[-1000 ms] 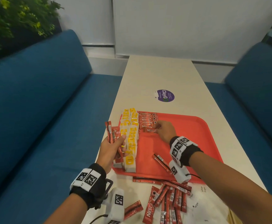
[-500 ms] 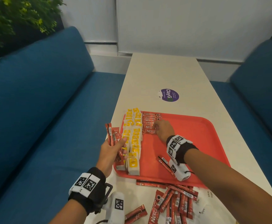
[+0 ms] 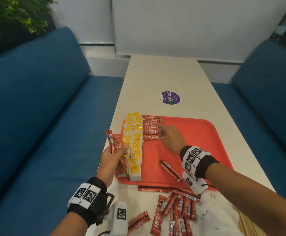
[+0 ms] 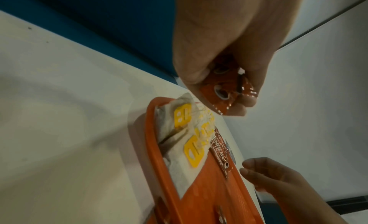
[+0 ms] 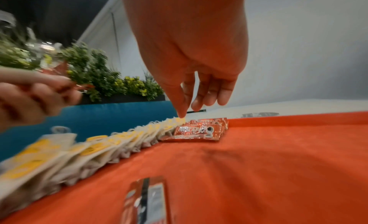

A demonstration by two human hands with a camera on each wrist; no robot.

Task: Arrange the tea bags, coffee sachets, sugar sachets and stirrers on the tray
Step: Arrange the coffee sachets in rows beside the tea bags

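Observation:
A red tray (image 3: pixel 198 133) lies on the table. A row of tea bags (image 3: pixel 133 147) with yellow tags runs along its left edge, and a short row of red coffee sachets (image 3: pixel 151 126) lies beside it at the far left. My left hand (image 3: pixel 120 149) grips a bunch of coffee sachets (image 4: pixel 223 92) just left of the tray. My right hand (image 3: pixel 162 133) hovers at the right ends of the sachet row (image 5: pixel 199 131), fingers (image 5: pixel 205 99) hanging straight down and holding nothing. One loose sachet (image 3: pixel 170 170) lies on the tray near my right wrist.
Several coffee sachets (image 3: pixel 176 206) lie scattered on the table in front of the tray, with white sugar sachets (image 3: pixel 212 210) and wooden stirrers (image 3: pixel 247 223) to their right. A purple sticker (image 3: pixel 170 97) is beyond the tray. Blue sofas (image 3: pixel 36 116) flank the table.
The right hand stays at the right ends of the coffee sachet row with only small shifts. The left hand still holds its bunch of sachets in the same place.

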